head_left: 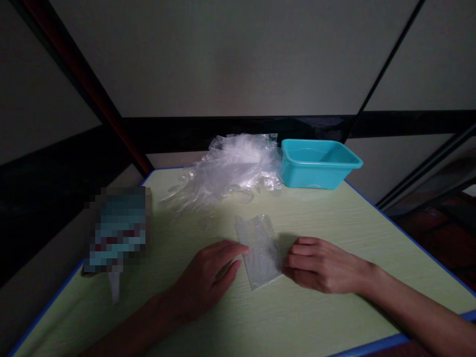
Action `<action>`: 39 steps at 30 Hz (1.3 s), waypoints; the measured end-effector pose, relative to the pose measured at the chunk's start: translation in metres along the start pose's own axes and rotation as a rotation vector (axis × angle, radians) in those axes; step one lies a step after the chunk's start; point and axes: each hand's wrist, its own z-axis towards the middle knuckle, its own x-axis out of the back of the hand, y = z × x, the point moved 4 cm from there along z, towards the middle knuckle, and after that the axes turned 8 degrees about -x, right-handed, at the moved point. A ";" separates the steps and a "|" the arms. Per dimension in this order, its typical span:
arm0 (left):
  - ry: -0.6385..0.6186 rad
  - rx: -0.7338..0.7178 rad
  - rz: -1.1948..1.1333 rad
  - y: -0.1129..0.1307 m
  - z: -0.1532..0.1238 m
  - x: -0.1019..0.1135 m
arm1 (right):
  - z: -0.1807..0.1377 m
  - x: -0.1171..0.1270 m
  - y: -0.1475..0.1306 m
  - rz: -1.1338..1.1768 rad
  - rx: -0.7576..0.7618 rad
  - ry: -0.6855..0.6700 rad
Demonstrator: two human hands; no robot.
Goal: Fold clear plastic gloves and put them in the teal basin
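Note:
A small clear plastic bag (261, 253) lies flat on the table in front of me, slightly turned. My left hand (208, 275) rests at its left edge, the index fingertip touching the bag and the thumb held apart below. At the right edge is my right hand (316, 265), its fingers curled together with the tips against the bag's border. The thumb of that hand is hidden, and the exact grip is hard to see.
A loose heap of clear plastic bags (238, 168) lies at the back of the table (372, 238). Right of it stands a turquoise plastic basket (312, 176). A blurred-out item (119, 228) sits at the left, with a pale strip (114, 286) hanging below it. Wall panels rise behind.

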 end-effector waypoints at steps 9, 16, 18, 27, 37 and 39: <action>-0.009 0.053 -0.031 -0.003 0.001 -0.002 | 0.002 -0.003 0.002 0.061 -0.076 0.050; -0.013 0.163 -0.106 -0.007 0.002 -0.004 | 0.005 -0.008 0.009 0.276 -0.237 -0.004; -0.020 0.220 -0.148 -0.009 0.003 -0.004 | 0.005 -0.008 0.012 0.351 -0.300 0.000; 0.129 0.418 -0.417 -0.018 0.008 -0.003 | 0.028 -0.006 0.043 0.662 -0.665 0.127; 0.296 0.655 -0.813 -0.037 0.011 -0.006 | 0.052 -0.040 0.074 1.008 -0.937 0.130; 0.297 0.674 -0.829 -0.038 0.011 -0.005 | 0.050 -0.043 0.074 1.106 -0.961 0.110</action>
